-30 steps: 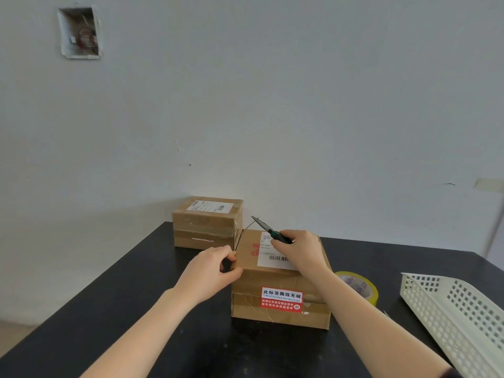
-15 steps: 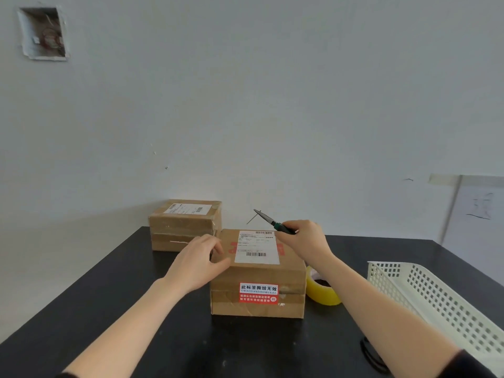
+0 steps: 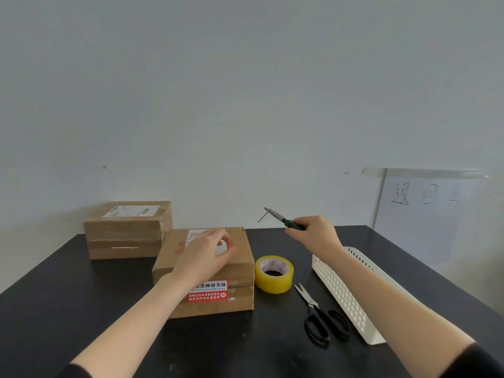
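Now my right hand (image 3: 313, 234) is off the near box (image 3: 242, 268). A second ago it lay on the label with the green-handled cutter (image 3: 283, 221); since then it has swung out to the right. The cutter is up in the air behind the tape roll (image 3: 274, 274), blade pointing up and to the left, well apart from the cardboard. My fingers are wrapped tight round its handle.

My left hand (image 3: 210, 255) has left the box's left top corner and moved in over the middle of the top, above the shipping label. It is blurred, fingers curled, and I cannot tell whether it pinches anything or merely touches the top.

The box itself sits on the worktop (image 3: 81, 296), just in front of the second box (image 3: 125, 233), its flaps down. I take it the blade's work on the top is over, or broken off, and the left hand is going for the flaps. The blade wants keeping clear of that hand. Scissors (image 3: 317, 315) and the white basket (image 3: 343, 293) lie to the right.
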A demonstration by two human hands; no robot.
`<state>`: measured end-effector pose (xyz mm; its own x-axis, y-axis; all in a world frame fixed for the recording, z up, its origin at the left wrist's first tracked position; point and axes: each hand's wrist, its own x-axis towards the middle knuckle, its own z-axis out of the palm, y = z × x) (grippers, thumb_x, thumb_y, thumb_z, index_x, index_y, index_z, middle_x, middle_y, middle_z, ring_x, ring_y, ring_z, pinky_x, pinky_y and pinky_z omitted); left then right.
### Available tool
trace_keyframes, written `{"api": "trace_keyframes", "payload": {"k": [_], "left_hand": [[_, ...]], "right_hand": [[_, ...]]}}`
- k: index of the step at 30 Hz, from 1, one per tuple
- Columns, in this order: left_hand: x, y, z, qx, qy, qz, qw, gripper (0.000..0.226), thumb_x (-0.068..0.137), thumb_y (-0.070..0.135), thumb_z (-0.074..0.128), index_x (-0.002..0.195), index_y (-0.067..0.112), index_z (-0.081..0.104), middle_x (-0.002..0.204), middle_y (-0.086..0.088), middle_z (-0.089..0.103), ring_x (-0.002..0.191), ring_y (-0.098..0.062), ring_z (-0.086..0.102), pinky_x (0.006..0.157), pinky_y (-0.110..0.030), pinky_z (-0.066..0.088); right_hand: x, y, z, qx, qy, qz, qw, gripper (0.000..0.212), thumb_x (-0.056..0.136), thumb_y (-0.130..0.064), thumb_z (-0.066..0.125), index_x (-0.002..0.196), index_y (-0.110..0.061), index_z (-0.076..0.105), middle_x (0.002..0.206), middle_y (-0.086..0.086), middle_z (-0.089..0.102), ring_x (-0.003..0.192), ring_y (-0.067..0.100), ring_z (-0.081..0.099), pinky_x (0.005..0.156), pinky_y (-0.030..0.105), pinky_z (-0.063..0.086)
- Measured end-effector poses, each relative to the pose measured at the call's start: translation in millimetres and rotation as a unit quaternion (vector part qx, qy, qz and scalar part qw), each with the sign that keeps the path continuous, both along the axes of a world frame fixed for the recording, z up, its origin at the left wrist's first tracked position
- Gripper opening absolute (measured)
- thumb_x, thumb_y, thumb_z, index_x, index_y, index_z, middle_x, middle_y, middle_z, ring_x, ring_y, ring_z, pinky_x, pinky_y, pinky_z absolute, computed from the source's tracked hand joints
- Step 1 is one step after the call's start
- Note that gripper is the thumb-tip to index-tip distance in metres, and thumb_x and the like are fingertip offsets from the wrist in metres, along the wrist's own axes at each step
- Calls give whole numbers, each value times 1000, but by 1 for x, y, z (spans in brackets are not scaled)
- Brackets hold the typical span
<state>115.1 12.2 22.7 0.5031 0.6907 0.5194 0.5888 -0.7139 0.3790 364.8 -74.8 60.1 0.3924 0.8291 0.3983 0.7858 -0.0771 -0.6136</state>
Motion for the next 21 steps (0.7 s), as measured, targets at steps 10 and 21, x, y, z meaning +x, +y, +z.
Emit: {"api": "trace_keyframes", "payload": {"k": [10,21], "left_hand": [[82,-18,-6,-12,-19,-95,995,18,89,45,56,101,31,55,103,14,57,95,-4,54,74,-18,47],[139,-45,-25,-32,-6,-168,985,13,88,46,55,96,35,54,95,21,53,90,0,54,78,-26,49]], "right_hand": [[80,-69,-6,-38,-1,-104,994,16,81,-31,66,72,-19,73,54,-4,55,50,11,43,49,24,35],[121,-124,-18,-76,-2,-169,983,15,80,-28,66,73,-18,74,54,-2,53,51,14,41,53,27,34]]}}
